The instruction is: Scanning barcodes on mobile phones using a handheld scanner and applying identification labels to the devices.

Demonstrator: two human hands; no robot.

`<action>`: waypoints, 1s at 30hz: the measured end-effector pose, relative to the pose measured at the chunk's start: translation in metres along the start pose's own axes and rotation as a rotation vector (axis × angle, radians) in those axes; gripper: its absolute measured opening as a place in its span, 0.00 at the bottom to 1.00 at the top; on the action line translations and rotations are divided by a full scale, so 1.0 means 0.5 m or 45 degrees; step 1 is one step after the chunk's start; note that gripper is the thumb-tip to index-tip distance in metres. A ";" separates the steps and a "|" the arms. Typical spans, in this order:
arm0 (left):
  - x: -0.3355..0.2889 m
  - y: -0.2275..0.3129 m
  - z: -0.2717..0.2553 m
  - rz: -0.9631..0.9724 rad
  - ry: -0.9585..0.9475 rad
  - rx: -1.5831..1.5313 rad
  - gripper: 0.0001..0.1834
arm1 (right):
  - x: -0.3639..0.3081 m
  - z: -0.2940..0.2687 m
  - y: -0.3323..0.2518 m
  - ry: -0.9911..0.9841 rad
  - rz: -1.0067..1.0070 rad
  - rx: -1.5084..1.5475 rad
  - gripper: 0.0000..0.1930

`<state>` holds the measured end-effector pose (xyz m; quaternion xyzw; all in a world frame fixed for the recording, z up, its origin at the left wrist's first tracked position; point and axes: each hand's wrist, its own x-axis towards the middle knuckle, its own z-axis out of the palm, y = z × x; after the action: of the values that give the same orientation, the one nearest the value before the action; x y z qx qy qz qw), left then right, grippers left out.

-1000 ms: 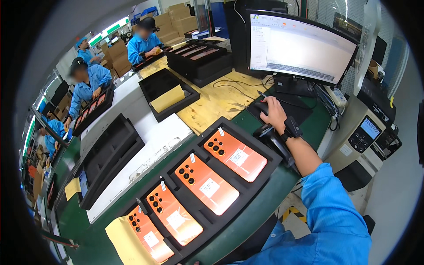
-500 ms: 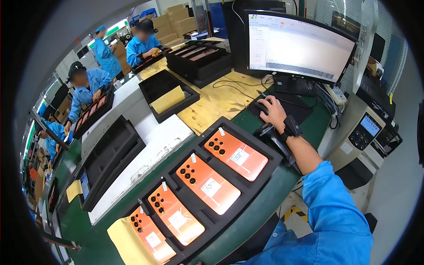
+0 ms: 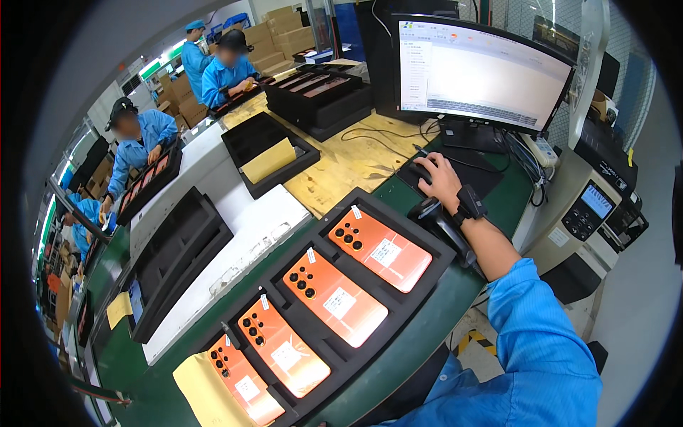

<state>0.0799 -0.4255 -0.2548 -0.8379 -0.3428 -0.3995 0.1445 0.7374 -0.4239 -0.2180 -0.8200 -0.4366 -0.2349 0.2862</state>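
Note:
My right hand (image 3: pixel 442 182) rests over a dark computer mouse (image 3: pixel 422 173), its fingers curved across the top; much of the mouse is hidden beneath the palm. A black band with a small device (image 3: pixel 470 203) circles that wrist. Beside the forearm lies a black handheld scanner (image 3: pixel 437 224). In front of me sits a black foam tray (image 3: pixel 420 313) with several orange smartphones (image 3: pixel 336 302), backs up, each with a white label and dark camera lenses. A yellow sheet (image 3: pixel 206 391) lies by the nearest phone. My left hand is out of sight.
A lit monitor (image 3: pixel 484 75) stands behind the mouse, with a label printer (image 3: pixel 580 213) to its right. More black trays (image 3: pixel 181 249) lie left and beyond, one holding a yellow pad (image 3: pixel 270 159). Several co-workers in blue (image 3: pixel 142 135) are at the far left.
A standing co-worker in the background has shifted to the right. My right hand stays on the mouse, and the tray of phones keeps its place.

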 end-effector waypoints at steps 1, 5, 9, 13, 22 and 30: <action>0.002 0.000 0.002 0.000 0.001 -0.002 0.11 | 0.001 -0.001 -0.002 0.003 0.006 -0.005 0.26; 0.005 -0.001 -0.001 0.015 0.015 0.007 0.11 | 0.002 0.002 -0.012 -0.013 0.046 0.025 0.24; 0.006 -0.004 0.000 0.028 0.037 -0.020 0.11 | -0.002 -0.001 -0.010 -0.001 0.048 0.015 0.23; 0.000 -0.004 -0.006 0.044 0.019 -0.002 0.11 | -0.006 -0.007 -0.012 -0.012 0.061 0.009 0.22; -0.023 0.004 -0.017 -0.115 -0.127 0.037 0.13 | 0.012 -0.060 -0.048 0.385 -0.042 0.151 0.23; 0.001 -0.004 -0.024 0.000 -0.161 -0.009 0.13 | -0.165 -0.206 -0.117 -0.695 1.022 1.489 0.23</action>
<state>0.0719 -0.4298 -0.2469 -0.8619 -0.3500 -0.3468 0.1195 0.6317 -0.5149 -0.1801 -0.6596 -0.2135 0.3682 0.6195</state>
